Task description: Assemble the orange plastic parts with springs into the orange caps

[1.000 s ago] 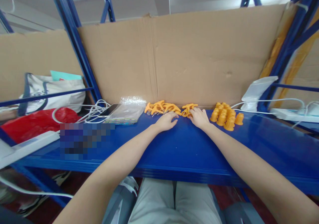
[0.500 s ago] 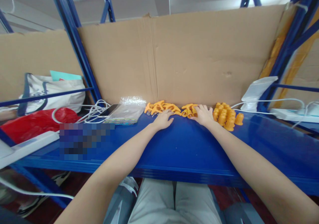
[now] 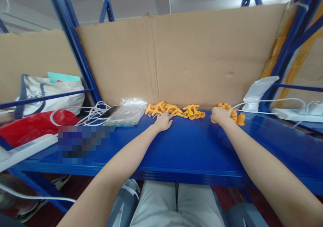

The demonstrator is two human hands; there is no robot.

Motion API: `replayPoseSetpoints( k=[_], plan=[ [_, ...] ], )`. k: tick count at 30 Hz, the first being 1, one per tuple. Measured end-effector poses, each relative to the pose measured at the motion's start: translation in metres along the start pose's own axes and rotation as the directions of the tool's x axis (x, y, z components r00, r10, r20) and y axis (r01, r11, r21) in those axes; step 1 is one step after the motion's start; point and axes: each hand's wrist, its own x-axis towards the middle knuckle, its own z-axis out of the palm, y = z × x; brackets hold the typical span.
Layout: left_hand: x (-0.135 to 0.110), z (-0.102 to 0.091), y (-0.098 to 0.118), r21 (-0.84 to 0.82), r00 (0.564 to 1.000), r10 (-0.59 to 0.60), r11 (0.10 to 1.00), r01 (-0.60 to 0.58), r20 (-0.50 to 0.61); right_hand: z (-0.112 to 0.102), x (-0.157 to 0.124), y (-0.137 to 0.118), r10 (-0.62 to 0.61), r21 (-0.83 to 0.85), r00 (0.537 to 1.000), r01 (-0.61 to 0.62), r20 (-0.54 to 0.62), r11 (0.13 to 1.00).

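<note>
My left hand (image 3: 163, 122) rests with spread fingers at the front of a heap of orange corkscrews (image 3: 159, 108) with T-shaped handles and metal spirals. Its fingertips reach the handles; the thumb stands apart. Between my hands, a group of corkscrews in orange sleeves (image 3: 192, 115) lies with the round open ends facing me. Farther right, my right hand (image 3: 222, 115) is closed over the left part of a cluster of loose orange sleeves (image 3: 233, 115). Its curled fingers are partly hidden, so what they hold does not show. One sleeve (image 3: 241, 119) stands at the cluster's right edge.
A cardboard sheet (image 3: 196, 58) walls off the back of the blue shelf (image 3: 181, 149). To the left lie clear plastic bags (image 3: 126, 114), white cables (image 3: 94, 114) and a red bag (image 3: 37, 124). White cable and a power strip (image 3: 290, 114) are at right.
My right hand has moved right, from the sleeved corkscrews to the loose sleeves, and its fingers have curled. The sleeved corkscrews are now uncovered. My left hand has barely moved.
</note>
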Motion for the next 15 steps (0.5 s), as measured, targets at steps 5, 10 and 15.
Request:
replayPoseSetpoints(
  k=[5, 10, 15],
  plan=[
    [-0.003, -0.015, 0.008, -0.002, 0.994, -0.004, 1.000, 0.004, -0.106, -0.007, -0.005, -0.004, -0.030, 0.023, 0.999, 0.029, 0.042, 0.999],
    [-0.001, -0.022, 0.006, -0.086, 0.957, 0.008, 0.996, -0.034, -0.290, -0.011, -0.008, -0.007, -0.084, 0.035, 0.994, 0.082, 0.068, 0.996],
    [-0.001, -0.025, 0.003, -0.179, 0.901, -0.012, 0.981, -0.073, -0.434, -0.010, -0.005, -0.008, -0.134, 0.038, 0.982, 0.130, 0.136, 0.991]
  ],
)
